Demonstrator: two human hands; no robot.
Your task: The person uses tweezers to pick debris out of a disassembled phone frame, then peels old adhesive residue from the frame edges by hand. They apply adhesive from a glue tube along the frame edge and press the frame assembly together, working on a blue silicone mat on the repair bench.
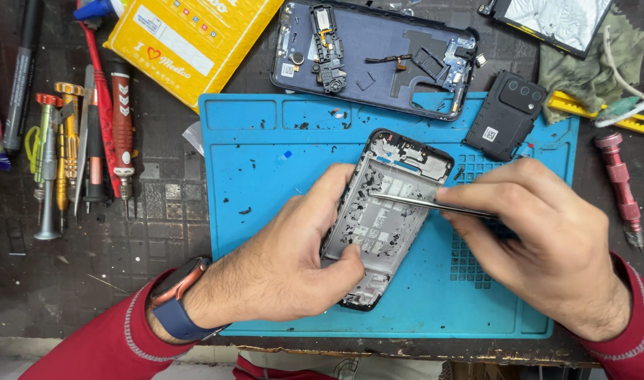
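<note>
From the head camera, your left hand [287, 260] grips the phone frame [389, 211] by its edge, tilted on the blue mat [266, 141]. Your right hand [547, 239] pinches metal tweezers [427, 204], tips inside the frame (black residue there). Beyond the mat's far edge lies a dark phone back [371, 53]; screwdrivers [76, 148] sit left of it.

Your yellow padded mailer [195, 42] lies tilted at the bench's top, left of centre, with a white rectangular label [171, 39] on it. Small white square stickers: one on the dark blue phone back [288, 70], one on the black camera cover [490, 133]. Silvery screen panel [558, 21] at top right, cropped.
</note>
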